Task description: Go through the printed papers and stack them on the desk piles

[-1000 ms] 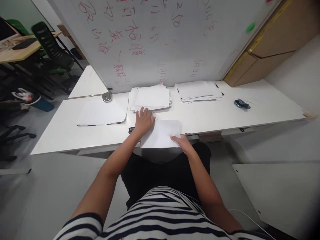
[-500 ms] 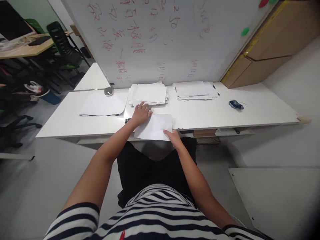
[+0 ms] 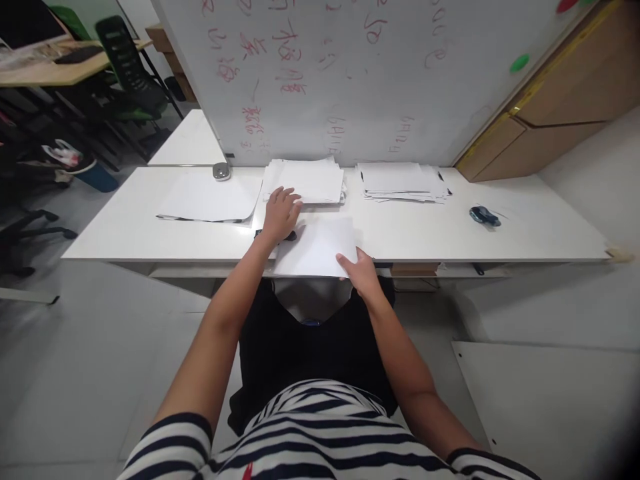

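Note:
My right hand (image 3: 361, 270) pinches the near right corner of some white paper (image 3: 317, 247), thumb on top and fingers beneath. The paper overhangs the front edge of the white desk (image 3: 420, 240). With fingers stretched out, my left hand (image 3: 281, 212) is at the front left edge of a stack of white paper (image 3: 310, 181); whether it touches the stack I cannot tell. A small black object (image 3: 290, 235) shows beside my left wrist, partly hidden by it.
A second paper stack (image 3: 400, 179) sits to the right, near a dark blue, tape-dispenser-like object (image 3: 484, 215). On the left lie larger white sheets (image 3: 210, 197) with a round silver object (image 3: 221, 171). Behind stand a whiteboard (image 3: 310, 93) and cardboard boxes (image 3: 545, 147).
My left hand has moved off the paper toward the left stack, uncovering more of the black object. My right hand still grips the paper. The camera view has shifted slightly.

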Action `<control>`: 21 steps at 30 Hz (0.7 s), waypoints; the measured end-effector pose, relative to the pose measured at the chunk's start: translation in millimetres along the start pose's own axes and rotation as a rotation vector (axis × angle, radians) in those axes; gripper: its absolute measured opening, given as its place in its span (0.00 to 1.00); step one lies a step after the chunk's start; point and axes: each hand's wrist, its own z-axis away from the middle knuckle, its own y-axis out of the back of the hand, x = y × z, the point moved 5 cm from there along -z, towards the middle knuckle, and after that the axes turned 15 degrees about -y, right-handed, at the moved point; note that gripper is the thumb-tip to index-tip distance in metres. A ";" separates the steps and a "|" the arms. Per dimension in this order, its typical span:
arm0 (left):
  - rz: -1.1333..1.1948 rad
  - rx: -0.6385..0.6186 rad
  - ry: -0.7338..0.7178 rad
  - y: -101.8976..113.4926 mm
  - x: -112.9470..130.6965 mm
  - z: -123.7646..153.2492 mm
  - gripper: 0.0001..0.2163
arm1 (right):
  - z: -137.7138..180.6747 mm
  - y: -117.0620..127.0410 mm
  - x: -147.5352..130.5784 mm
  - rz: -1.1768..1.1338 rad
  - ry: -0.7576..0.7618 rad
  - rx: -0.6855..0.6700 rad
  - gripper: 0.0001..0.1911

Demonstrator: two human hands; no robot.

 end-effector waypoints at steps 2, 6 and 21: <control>0.091 0.125 0.066 13.4 -2.4 10.1 0.24 | 7.1 21.1 -6.7 0.027 -0.015 0.049 0.20; 0.199 0.137 0.141 26.6 -6.7 45.7 0.25 | 20.7 79.9 -3.9 -0.018 -0.029 0.199 0.21; -0.067 -0.097 0.210 8.0 -9.8 83.3 0.11 | -19.3 156.3 9.6 -0.201 -0.037 0.365 0.25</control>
